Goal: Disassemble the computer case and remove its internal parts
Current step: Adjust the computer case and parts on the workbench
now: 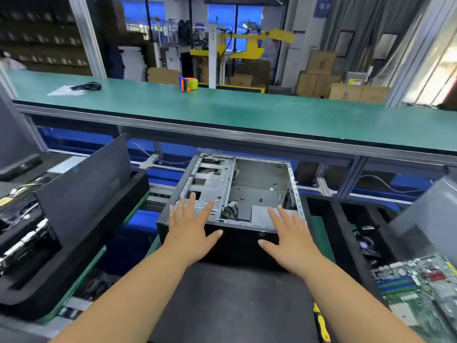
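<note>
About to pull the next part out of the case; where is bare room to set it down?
Free: the dark mat between the forearms, near side of the case, and the long green bench behind, bare from the tape gun rightward. Crowded: the right tray holds a motherboard; the left trays hold parts and a panel.

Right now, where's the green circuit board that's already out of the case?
In the head view the green circuit board lies at the lower right, right of the right hand and the open computer case.
</note>
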`<action>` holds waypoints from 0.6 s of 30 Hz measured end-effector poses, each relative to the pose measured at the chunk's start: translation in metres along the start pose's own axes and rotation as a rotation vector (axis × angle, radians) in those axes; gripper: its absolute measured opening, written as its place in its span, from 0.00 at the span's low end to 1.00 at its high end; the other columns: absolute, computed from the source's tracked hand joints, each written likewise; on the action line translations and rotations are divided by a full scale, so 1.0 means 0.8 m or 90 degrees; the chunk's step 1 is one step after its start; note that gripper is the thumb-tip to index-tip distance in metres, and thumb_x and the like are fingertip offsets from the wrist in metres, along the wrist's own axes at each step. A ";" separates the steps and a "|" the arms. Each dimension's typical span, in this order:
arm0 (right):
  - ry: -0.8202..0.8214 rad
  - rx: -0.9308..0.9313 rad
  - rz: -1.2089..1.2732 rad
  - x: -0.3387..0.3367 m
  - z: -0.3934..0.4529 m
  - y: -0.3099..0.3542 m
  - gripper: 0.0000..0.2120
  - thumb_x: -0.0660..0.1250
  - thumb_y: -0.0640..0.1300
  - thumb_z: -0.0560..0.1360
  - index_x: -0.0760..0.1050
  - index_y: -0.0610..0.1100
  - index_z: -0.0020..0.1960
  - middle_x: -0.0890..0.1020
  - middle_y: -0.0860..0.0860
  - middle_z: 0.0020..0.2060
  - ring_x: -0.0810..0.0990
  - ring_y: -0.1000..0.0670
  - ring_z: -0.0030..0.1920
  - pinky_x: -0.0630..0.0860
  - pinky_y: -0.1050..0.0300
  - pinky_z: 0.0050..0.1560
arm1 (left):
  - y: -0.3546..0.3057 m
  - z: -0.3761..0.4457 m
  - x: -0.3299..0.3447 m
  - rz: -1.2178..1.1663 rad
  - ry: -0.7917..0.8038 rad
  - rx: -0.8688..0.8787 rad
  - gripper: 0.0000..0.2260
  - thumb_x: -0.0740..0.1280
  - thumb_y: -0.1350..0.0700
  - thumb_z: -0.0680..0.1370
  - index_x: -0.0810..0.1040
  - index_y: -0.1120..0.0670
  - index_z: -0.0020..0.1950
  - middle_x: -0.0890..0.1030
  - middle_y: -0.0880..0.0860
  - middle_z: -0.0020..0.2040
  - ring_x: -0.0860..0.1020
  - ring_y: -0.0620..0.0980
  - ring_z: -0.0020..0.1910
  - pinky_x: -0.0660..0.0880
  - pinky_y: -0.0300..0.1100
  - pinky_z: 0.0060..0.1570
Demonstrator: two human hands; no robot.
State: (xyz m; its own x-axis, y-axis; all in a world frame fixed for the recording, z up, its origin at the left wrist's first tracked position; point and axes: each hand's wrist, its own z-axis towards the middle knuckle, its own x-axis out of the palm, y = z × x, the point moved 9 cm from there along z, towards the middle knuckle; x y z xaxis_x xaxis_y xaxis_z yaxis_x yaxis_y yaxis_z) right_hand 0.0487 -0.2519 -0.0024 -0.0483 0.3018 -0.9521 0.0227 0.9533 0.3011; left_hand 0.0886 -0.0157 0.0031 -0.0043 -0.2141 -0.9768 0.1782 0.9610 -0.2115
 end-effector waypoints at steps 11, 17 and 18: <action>0.045 0.002 -0.110 0.021 0.000 -0.002 0.37 0.59 0.65 0.77 0.46 0.59 0.80 0.46 0.56 0.80 0.45 0.48 0.79 0.44 0.45 0.77 | 0.014 0.012 0.021 0.002 0.040 0.016 0.29 0.50 0.33 0.79 0.51 0.39 0.78 0.48 0.52 0.81 0.43 0.55 0.79 0.36 0.61 0.74; -0.046 0.009 -0.049 -0.049 0.026 -0.030 0.24 0.63 0.59 0.77 0.69 0.56 0.71 0.69 0.56 0.73 0.63 0.47 0.73 0.60 0.48 0.69 | -0.018 0.015 0.038 -0.097 0.049 -0.113 0.29 0.52 0.33 0.78 0.53 0.39 0.77 0.40 0.55 0.80 0.34 0.59 0.77 0.31 0.67 0.68; -0.053 0.019 -0.062 -0.059 0.034 -0.041 0.24 0.62 0.59 0.78 0.68 0.56 0.72 0.67 0.56 0.74 0.61 0.47 0.74 0.60 0.47 0.70 | -0.021 0.018 0.039 -0.104 0.053 -0.146 0.29 0.53 0.33 0.78 0.53 0.39 0.77 0.37 0.57 0.79 0.33 0.60 0.76 0.32 0.68 0.68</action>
State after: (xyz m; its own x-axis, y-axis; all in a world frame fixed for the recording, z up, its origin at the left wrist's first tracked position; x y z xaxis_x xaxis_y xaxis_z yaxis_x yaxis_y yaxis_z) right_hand 0.0773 -0.2973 0.0314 0.0319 0.2046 -0.9783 0.0521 0.9772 0.2060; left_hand 0.0996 -0.0408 -0.0237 -0.0974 -0.3629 -0.9267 -0.0581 0.9316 -0.3587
